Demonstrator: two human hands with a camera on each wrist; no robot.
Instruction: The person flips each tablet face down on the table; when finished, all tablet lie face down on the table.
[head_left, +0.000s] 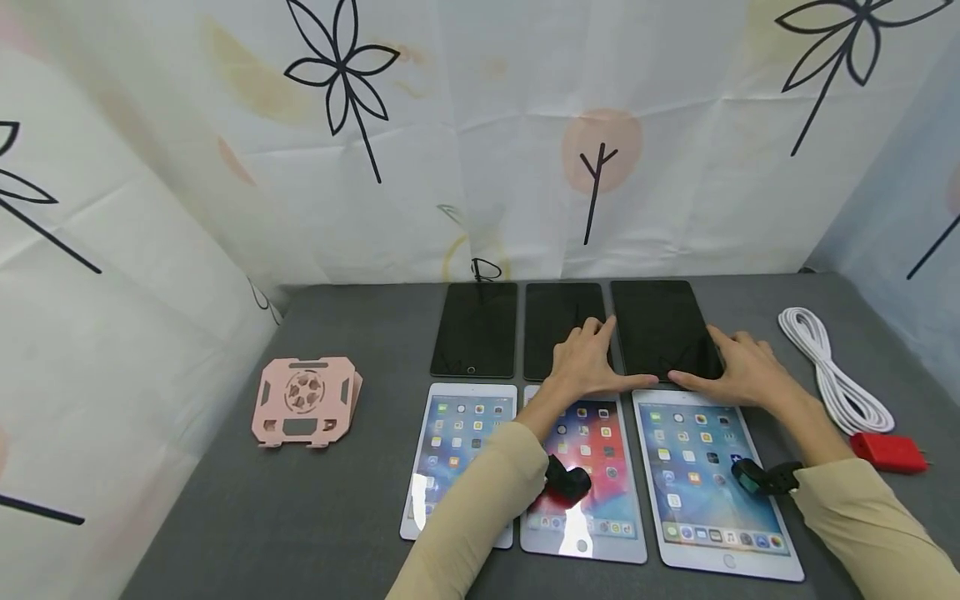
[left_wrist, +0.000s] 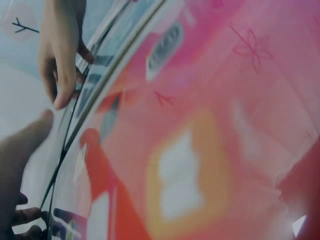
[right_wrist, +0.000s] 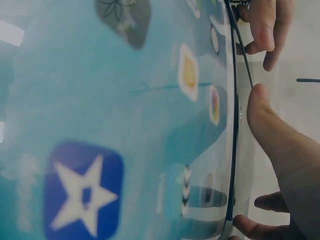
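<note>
Three dark-screened tablets lie in a back row: a left one [head_left: 474,329], a middle one [head_left: 558,321] and a right one [head_left: 660,325]. My left hand [head_left: 588,367] is spread at the right one's left side, fingers over the middle tablet's right edge, thumb along the near edge. At its right side my right hand [head_left: 738,371] rests its fingers, thumb at the near edge. Both thumbtips almost meet. In front lie three white tablets with lit screens: left [head_left: 457,442], middle [head_left: 588,533] and right [head_left: 697,483]. The wrist views mostly show screens close up.
A pink folding stand [head_left: 303,402] sits on the left of the grey tabletop [head_left: 330,508]. To the right are a coiled white cable [head_left: 840,379] and a red plug adapter [head_left: 890,452]. A patterned white curtain [head_left: 487,167] hangs behind the table.
</note>
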